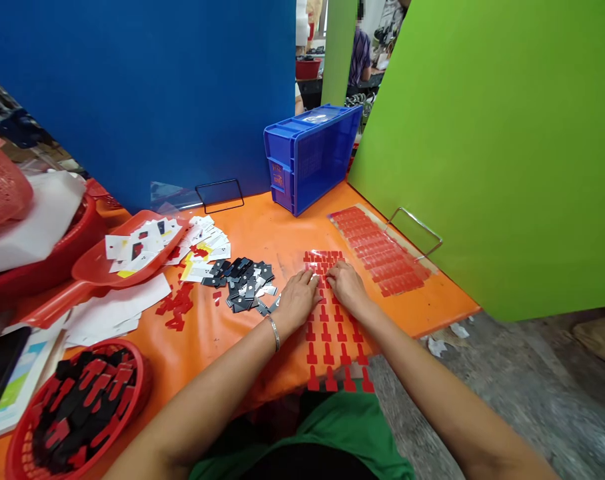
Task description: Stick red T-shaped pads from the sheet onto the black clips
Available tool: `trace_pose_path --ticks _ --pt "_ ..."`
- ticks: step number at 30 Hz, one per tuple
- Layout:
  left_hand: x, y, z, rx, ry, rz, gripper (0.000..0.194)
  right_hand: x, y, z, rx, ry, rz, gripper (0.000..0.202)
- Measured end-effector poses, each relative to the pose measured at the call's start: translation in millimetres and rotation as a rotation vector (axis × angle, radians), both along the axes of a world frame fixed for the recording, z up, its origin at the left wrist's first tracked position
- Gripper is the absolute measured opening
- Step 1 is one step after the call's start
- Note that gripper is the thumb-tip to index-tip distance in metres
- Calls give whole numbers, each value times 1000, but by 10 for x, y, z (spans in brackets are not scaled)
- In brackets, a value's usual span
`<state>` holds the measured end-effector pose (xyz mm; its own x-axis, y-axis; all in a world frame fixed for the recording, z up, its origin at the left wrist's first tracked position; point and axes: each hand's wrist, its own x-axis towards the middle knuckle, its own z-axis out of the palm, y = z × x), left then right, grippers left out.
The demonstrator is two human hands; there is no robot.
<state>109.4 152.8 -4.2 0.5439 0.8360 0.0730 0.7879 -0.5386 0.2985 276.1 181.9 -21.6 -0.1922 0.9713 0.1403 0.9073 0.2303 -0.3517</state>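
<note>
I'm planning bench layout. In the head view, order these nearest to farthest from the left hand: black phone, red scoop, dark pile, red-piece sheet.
1. Red-piece sheet: under the left hand.
2. Dark pile: just left.
3. Red scoop: farther left.
4. Black phone: at the view's left edge.

Arms reach forward, hands near each other, fingers bent.
</note>
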Motion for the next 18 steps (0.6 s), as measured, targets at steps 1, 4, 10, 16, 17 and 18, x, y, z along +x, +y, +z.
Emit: trace_pose_path --ticks 1,4,10,16,17,18 --pt "-16 -1 -19 16 0 -9 35 -2 6 -23 11 10 0 21" --pt "-52 6 -70 40 -17 -25 41 2 36 -72 47 72 -7 18" --pt "-30 5 -79 17 5 -22 42 122 27 -28 20 442 -33 8" --pt "-150 156 110 -160 -202 25 31 247 -57 111 -167 970 -225 14" --pt "-231 185 168 -184 -270 92 29 238 -91 129 -179 1002 -234 18" --pt "-327 203 226 -188 -322 179 27 217 -133 146 -188 1025 -236 21"
